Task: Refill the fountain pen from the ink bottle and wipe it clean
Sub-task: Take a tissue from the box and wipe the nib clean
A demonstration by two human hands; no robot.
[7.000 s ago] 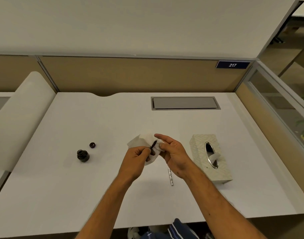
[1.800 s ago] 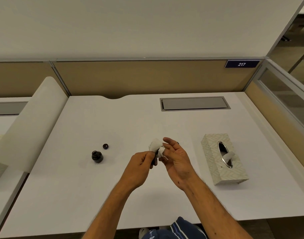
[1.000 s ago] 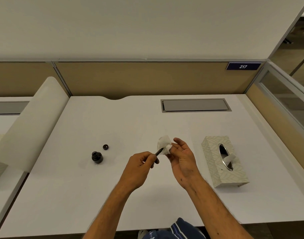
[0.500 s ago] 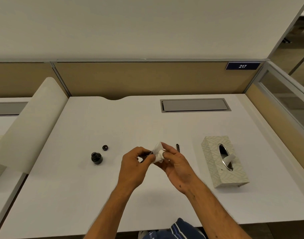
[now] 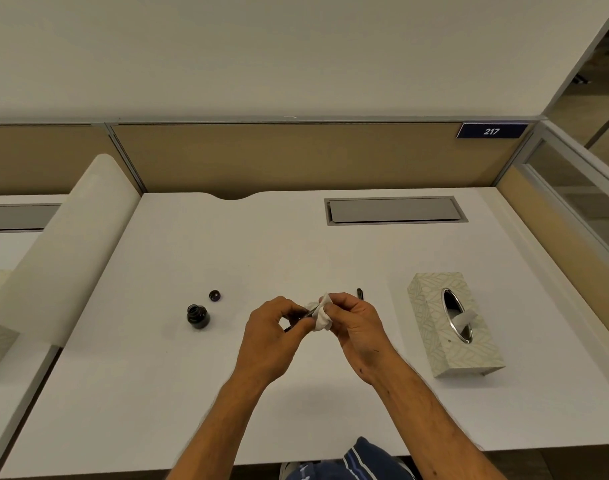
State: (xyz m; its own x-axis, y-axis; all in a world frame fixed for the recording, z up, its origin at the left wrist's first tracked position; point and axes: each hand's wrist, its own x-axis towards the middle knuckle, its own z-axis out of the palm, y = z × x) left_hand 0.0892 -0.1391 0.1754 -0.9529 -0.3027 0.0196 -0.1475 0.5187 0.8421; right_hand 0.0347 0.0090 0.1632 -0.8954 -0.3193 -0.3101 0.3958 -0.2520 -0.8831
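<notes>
My left hand (image 5: 270, 336) pinches the thin dark fountain pen (image 5: 300, 319) above the middle of the white desk. Its tip end is buried in a crumpled white tissue (image 5: 322, 315) that my right hand (image 5: 356, 327) squeezes around it. The open dark ink bottle (image 5: 197, 316) stands to the left of my hands. Its small round cap (image 5: 214, 295) lies just behind it. A short dark pen part (image 5: 360, 293) lies on the desk behind my right hand.
A patterned tissue box (image 5: 452, 323) with a tissue sticking out lies to the right. A grey cable hatch (image 5: 395, 210) is set in the desk at the back. A curved white divider (image 5: 64, 244) borders the left, and tan partition panels (image 5: 296, 157) rise behind.
One second ago the pen's tip showed outside the tissue; now both hands have closed together and the tissue wraps the tip. The bottle, cap and tissue box have stayed put.
</notes>
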